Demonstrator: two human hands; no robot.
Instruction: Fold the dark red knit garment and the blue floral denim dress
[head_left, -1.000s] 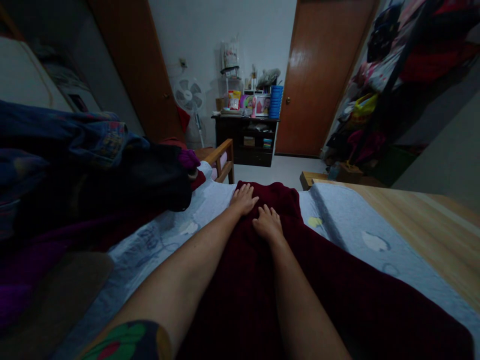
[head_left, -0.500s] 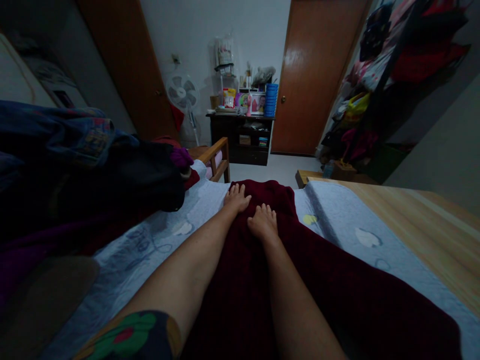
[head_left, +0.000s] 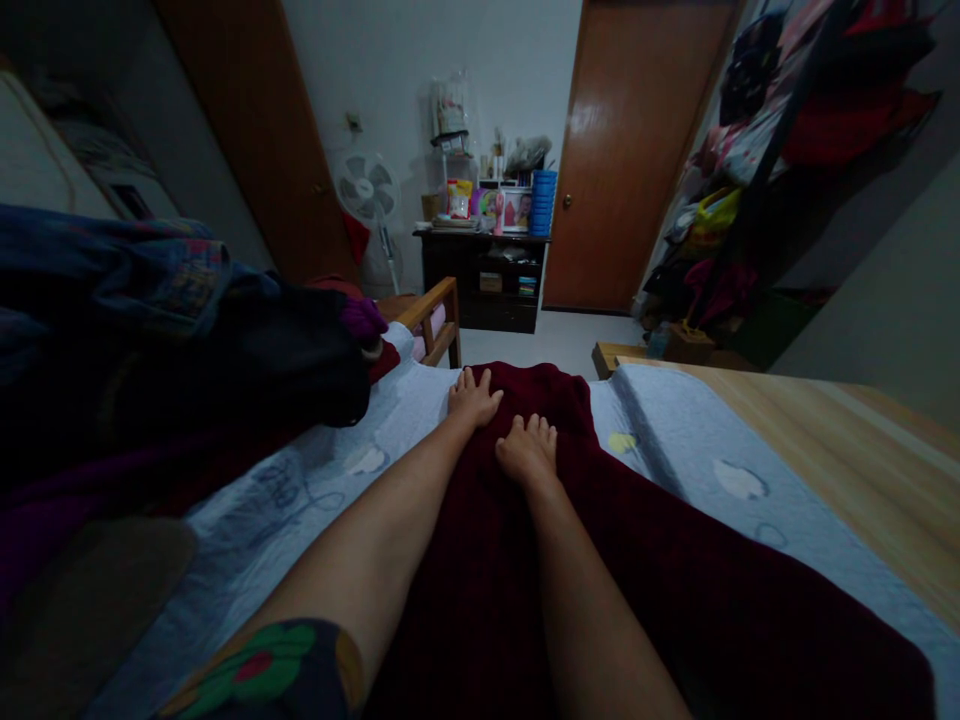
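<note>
Dark maroon, soft-looking cloth (head_left: 480,560) beneath both hands

You have it spread on the pale blue-grey patterned bed cover (head_left: 709,430), running from just beyond your fingertips back between your forearms and out past your right arm. It looks limp and matte, so expect it to be pliable, hard to break and not very slippery, though prone to rucking up under a push. Its weight is hard to judge; a piece this broad could drag if lifted from one end. The bunched far edge, just ahead of your hands, and the outer edge to their right seem the handiest places to take hold.

Your bare left hand (head_left: 474,400) rests on the cloth near that far edge, fingers spread and thumb held apart. Your bare right hand (head_left: 527,452) lies just beside it, slightly nearer you, fingers a little bent and parted. Neither visibly pinches a fold; how hard they press, you cannot tell.
</note>
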